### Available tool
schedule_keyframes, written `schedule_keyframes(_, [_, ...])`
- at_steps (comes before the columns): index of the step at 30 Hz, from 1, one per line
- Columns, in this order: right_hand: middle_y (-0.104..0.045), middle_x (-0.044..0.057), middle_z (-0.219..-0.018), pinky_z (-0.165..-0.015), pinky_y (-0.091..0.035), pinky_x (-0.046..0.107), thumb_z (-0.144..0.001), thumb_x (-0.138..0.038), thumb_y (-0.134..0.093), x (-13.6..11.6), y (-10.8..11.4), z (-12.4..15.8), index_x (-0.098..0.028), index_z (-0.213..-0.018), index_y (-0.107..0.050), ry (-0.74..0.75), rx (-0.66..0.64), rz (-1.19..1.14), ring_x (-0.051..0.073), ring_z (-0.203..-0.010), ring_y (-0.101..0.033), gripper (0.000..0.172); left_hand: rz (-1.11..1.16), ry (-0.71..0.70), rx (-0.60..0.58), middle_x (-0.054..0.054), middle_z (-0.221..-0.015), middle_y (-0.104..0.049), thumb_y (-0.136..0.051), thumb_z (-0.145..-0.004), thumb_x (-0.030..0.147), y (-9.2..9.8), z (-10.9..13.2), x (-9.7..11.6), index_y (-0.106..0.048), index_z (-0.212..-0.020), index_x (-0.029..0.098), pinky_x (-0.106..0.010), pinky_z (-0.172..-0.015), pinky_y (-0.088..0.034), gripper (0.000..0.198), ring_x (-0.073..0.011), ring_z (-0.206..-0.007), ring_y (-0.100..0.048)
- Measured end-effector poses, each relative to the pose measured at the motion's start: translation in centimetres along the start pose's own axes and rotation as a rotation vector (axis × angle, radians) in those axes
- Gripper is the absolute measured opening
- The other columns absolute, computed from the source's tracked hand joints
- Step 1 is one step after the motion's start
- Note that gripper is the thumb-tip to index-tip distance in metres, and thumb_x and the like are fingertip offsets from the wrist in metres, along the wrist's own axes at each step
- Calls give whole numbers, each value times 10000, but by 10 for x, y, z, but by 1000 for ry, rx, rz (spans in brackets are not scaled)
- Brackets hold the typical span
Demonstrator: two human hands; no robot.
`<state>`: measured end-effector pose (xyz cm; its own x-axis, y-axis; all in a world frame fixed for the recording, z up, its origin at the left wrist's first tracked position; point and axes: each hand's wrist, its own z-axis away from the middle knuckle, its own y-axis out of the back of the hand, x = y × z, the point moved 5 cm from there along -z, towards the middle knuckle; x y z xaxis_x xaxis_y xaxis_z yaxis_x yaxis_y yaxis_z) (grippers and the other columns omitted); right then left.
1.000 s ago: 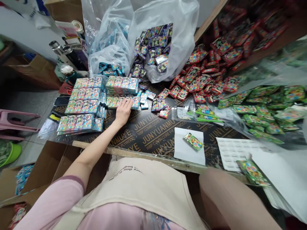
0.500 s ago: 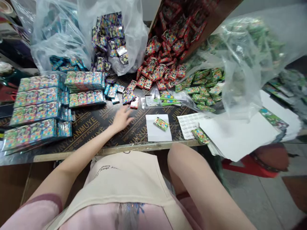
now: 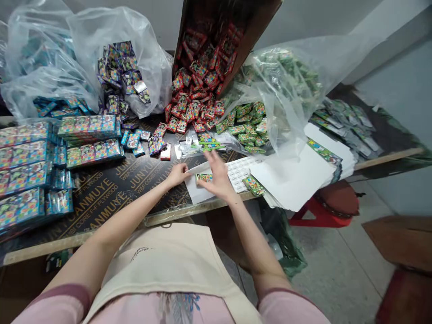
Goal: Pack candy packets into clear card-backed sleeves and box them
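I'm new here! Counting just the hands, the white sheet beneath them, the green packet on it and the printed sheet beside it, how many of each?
Hands: 2 (left hand, right hand)
White sheet: 1
Green packet: 1
Printed sheet: 1
Total: 5

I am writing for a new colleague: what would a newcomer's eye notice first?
Probably the heap of small red boxes, spilling from a brown container at the top middle. Next come the shiny wrapped stacks at the left edge, then the left hand and right hand at the central white sheet.
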<state>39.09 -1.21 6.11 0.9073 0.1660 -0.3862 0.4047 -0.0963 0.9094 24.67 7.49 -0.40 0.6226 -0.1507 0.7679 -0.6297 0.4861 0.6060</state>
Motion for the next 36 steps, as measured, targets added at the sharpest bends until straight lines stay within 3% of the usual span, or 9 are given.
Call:
schedule_keyframes(4, [-574,146,-1266,-992,-328,481,-807,-257,-589,24,-28,19,-209,-1375,-461,-84,-75,-61,295,-1163,-506,584,71,-46,83,60,-551,-412,-517,-708,120,19,20,5,-385,-603,184,-201,-548,-326,180,-100,-562,-434])
schedule_keyframes(7, [-589,152,-1248,-1024,-281,528,-808,-277,-591,35,-24,24,-196,-1245,-591,-194,101,-108,325,-1182,-485,444,64,-100,307,38,-604,-480,-474,-722,113,46,41,12,-403,-637,189,-220,-581,-357,134,-113,-597,-474])
schedule_keyframes(11, [-580,134,-1276,-995,-385,460,-832,-455,-566,-1,-15,7,-192,-1258,-571,-221,238,-576,297,-1177,-511,501,-81,-339,492,-76,-960,-669,-510,-741,113,52,73,40,-499,-692,185,-278,-747,-467,88,-182,-881,-619])
schedule_keyframes(15, [-678,76,-982,-822,-482,351,-885,-395,-450,-40,-19,-14,-178,-1106,-623,-286,185,-962,231,-917,-610,355,-200,-486,328,-126,-1235,-607,-649,-721,192,37,93,62,-622,-907,193,-348,-903,-492,188,-233,-1105,-588])
schedule_keyframes(17, [-669,63,-957,-812,-464,337,-840,-306,-481,-41,-13,-19,-174,-1046,-626,-302,194,-921,223,-894,-594,284,-160,-484,358,-119,-1194,-630,-700,-718,268,54,98,66,-642,-902,197,-370,-921,-489,205,-236,-1079,-599])
schedule_keyframes(20, [-658,36,-889,-782,-440,316,-776,-210,-486,-45,-6,-22,-172,-962,-640,-148,-77,-857,208,-846,-580,245,-66,-398,507,-119,-1159,-643,-767,-670,378,99,97,64,-652,-965,187,-421,-963,-447,369,-260,-1107,-572])
schedule_keyframes(24, [-648,7,-828,-704,-426,273,-741,-211,-555,-56,-2,-21,-175,-934,-656,-21,-388,-920,174,-773,-572,221,103,-224,188,-58,-868,-692,-796,-605,376,116,80,50,-692,-913,140,-319,-753,-482,402,-219,-829,-629])
schedule_keyframes(30, [-592,-11,-641,-544,-382,242,-600,-360,-753,-33,-4,-20,-169,-714,-614,-391,-2,-1075,126,-573,-502,261,394,22,152,24,-529,-551,-750,-607,393,103,78,21,-643,-613,124,-214,-503,-326,290,-96,-509,-461])
schedule_keyframes(36, [-553,-10,-555,-483,-318,232,-689,-419,-669,-29,4,-15,-164,-628,-627,-404,80,-952,107,-517,-434,265,529,112,106,36,-467,-472,-706,-627,466,86,78,8,-606,-555,117,-203,-455,-244,371,-66,-450,-374])
